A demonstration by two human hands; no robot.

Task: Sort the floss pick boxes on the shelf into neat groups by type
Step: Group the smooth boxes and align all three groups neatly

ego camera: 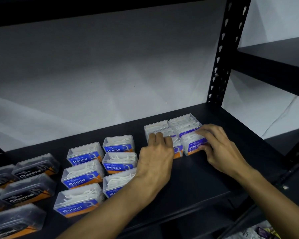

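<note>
Three groups of clear floss pick boxes stand on the black shelf (198, 175). Dark Charcoal boxes (35, 167) are at the left, blue-labelled Round boxes (84, 156) in two columns in the middle, and Smooth boxes (156, 125) in a tight block at the right. My left hand (156, 153) reaches over the front-left box of the Smooth block, its fingers curled over the top and hiding most of it. My right hand (220, 147) holds the front-right Smooth box (194, 145), with the thumb at its front and the fingers over its top and right side.
A black perforated upright post (226, 49) rises at the shelf's back right corner. Beyond it is a neighbouring black shelf (276, 54). A white wall backs the shelf. Bare shelf surface lies in front of the Smooth block and behind the Round boxes.
</note>
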